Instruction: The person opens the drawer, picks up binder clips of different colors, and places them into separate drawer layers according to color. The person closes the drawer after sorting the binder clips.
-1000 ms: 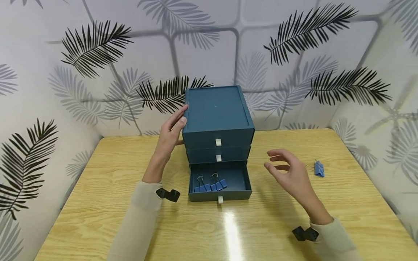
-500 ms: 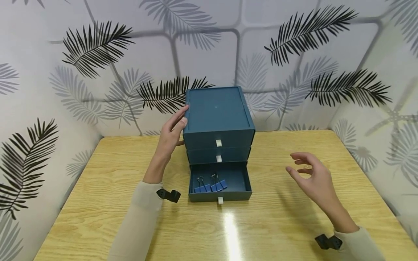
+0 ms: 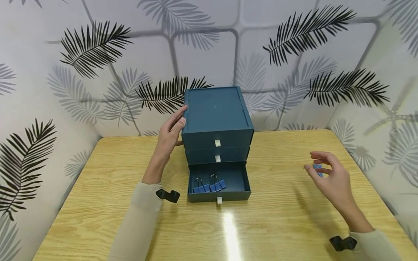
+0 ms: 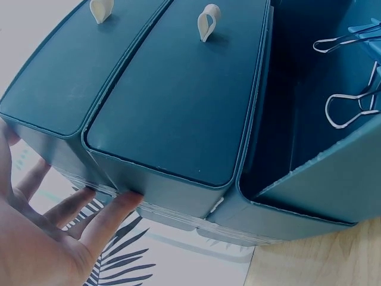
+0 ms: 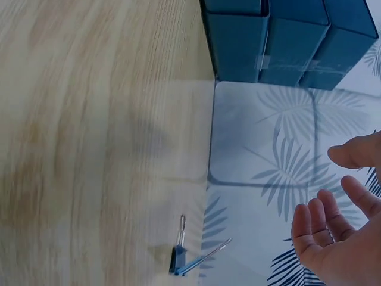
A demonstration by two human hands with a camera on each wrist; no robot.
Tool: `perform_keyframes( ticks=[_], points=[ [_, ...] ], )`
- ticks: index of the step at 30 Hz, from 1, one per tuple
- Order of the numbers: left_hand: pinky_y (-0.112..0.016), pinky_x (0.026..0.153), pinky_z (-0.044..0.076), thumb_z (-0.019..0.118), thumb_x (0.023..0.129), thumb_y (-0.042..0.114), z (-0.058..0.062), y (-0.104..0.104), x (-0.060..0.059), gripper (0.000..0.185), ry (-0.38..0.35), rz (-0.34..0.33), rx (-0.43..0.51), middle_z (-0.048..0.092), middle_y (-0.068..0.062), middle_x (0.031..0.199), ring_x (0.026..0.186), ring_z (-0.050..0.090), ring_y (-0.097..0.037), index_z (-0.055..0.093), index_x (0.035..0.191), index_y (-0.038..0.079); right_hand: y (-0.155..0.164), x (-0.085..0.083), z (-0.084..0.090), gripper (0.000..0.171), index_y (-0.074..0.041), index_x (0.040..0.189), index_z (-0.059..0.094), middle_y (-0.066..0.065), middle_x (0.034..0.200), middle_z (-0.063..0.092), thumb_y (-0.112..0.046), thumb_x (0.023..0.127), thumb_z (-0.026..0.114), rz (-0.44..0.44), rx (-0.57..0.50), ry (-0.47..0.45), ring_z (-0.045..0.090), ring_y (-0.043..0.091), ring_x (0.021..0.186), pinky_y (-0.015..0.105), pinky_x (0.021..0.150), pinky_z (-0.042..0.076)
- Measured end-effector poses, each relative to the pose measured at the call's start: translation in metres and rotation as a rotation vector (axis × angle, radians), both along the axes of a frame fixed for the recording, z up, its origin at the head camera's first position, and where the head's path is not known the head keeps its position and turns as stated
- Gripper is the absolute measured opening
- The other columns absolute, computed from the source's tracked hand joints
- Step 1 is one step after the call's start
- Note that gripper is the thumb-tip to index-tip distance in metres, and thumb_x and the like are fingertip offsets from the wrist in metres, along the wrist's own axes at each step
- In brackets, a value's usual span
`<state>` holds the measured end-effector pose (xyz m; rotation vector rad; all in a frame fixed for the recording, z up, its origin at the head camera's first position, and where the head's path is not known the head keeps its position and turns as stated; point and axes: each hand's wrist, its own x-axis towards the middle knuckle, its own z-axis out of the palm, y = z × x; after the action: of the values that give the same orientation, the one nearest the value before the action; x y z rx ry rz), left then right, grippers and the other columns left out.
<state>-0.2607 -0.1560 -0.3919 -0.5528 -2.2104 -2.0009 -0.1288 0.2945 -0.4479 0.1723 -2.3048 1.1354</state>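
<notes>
My left hand rests on the left side of a dark blue drawer box, its fingertips touching the side wall in the left wrist view. The bottom drawer is pulled out, and two blue binder clips, one on the left and one nearer the middle, lie in it. Off to the right, my right hand hovers with fingers loosely bent and nothing held. Beneath it, partly hidden by the fingers in the head view, another blue binder clip lies on the table.
A wood-grain table carries the drawer box near its back edge. Behind stands a wall with a leaf pattern. The two upper drawers, with white pull tabs, are closed.
My right hand has moved right, away from the drawer box, to a place over the loose binder clip. The left hand and the drawers have stayed in place.
</notes>
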Motion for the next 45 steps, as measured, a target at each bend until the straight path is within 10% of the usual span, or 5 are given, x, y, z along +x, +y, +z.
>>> perform_keyframes(
  ticks=[17, 31, 39, 45],
  points=[
    [-0.071, 0.087, 0.05, 0.051, 0.108, 0.036, 0.0, 0.001, -0.002, 0.048, 0.011, 0.001, 0.002, 0.039, 0.001, 0.162, 0.147, 0.038, -0.025, 0.048, 0.156, 0.031, 0.056, -0.015, -0.022, 0.042, 0.004, 0.132, 0.059, -0.025, 0.118, 0.055, -0.006, 0.094, 0.073, -0.027, 0.004, -0.172, 0.053, -0.01, 0.103, 0.004, 0.078, 0.045],
    [-0.072, 0.087, 0.05, 0.051, 0.108, 0.038, 0.0, 0.002, -0.001, 0.048, 0.003, 0.005, -0.001, 0.039, 0.002, 0.162, 0.147, 0.038, -0.025, 0.048, 0.155, 0.032, 0.084, -0.028, -0.041, 0.059, 0.01, 0.144, 0.049, 0.032, 0.14, 0.049, -0.009, 0.094, 0.075, 0.088, 0.065, -0.409, 0.053, 0.02, 0.116, 0.004, 0.08, 0.046],
    [-0.071, 0.087, 0.05, 0.051, 0.107, 0.039, 0.0, 0.002, -0.001, 0.049, 0.002, 0.007, -0.001, 0.039, 0.003, 0.162, 0.147, 0.038, -0.026, 0.048, 0.155, 0.033, 0.091, -0.033, -0.048, 0.057, 0.011, 0.142, 0.051, 0.034, 0.14, 0.051, -0.003, 0.093, 0.075, 0.138, 0.092, -0.438, 0.045, -0.013, 0.108, 0.005, 0.081, 0.046],
    [-0.071, 0.087, 0.05, 0.051, 0.108, 0.039, -0.001, 0.001, -0.001, 0.048, -0.004, 0.002, 0.003, 0.038, 0.003, 0.162, 0.147, 0.038, -0.024, 0.047, 0.156, 0.033, 0.09, -0.036, -0.049, 0.056, 0.008, 0.141, 0.055, 0.033, 0.135, 0.056, -0.009, 0.092, 0.078, 0.134, 0.133, -0.452, 0.047, -0.012, 0.104, 0.004, 0.078, 0.045]
  ],
)
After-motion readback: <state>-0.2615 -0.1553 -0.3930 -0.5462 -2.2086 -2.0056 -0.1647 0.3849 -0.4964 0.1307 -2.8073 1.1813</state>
